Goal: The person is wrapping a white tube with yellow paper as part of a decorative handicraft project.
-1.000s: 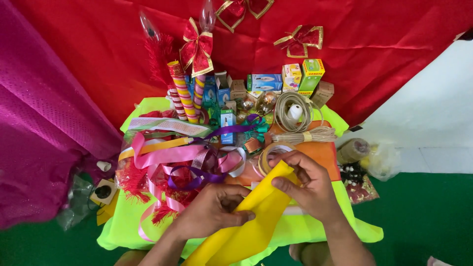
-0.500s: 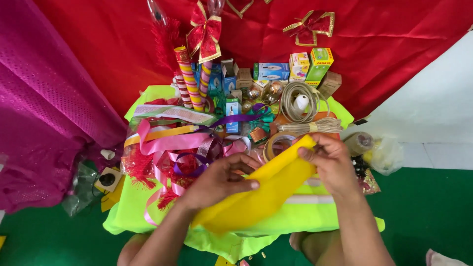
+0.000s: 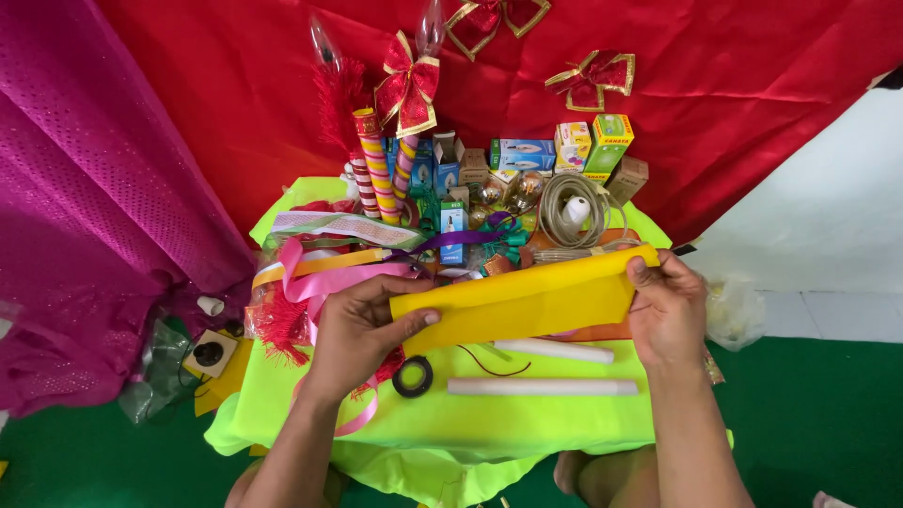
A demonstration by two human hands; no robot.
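While my left hand (image 3: 362, 325) pinches the left end of the yellow sheet (image 3: 527, 301), thumb on its front face and the other fingers curled behind, my right hand (image 3: 666, 309) pinches the right end the same way, thumb (image 3: 641, 273) over the upper right corner. Both grips are closed on the material. I hold the sheet stretched between the two hands as a long horizontal band, raised above the lime-green table cover (image 3: 489, 423) and tilted slightly up toward the right.

Directly under the sheet, on the cover, I see two white rods (image 3: 541, 387) lying roughly parallel, and a small black tape ring (image 3: 412, 376) just beside my left wrist. A thin dark red thread (image 3: 484, 362) curls between the ring and the rods.

Behind my left hand lies a heap of pink ribbons (image 3: 324, 277) with a red tassel (image 3: 282, 325) at its left edge. Further back stand two striped sticks (image 3: 376, 179), a red bow with gold trim (image 3: 409, 89), a coil of beige cord (image 3: 569, 207) and several small cartons (image 3: 593, 146). A red cloth (image 3: 705, 85) hangs behind the table; a magenta cloth (image 3: 85, 207) hangs at the left. A white socket block (image 3: 209, 353) rests low at the left, off the table edge.
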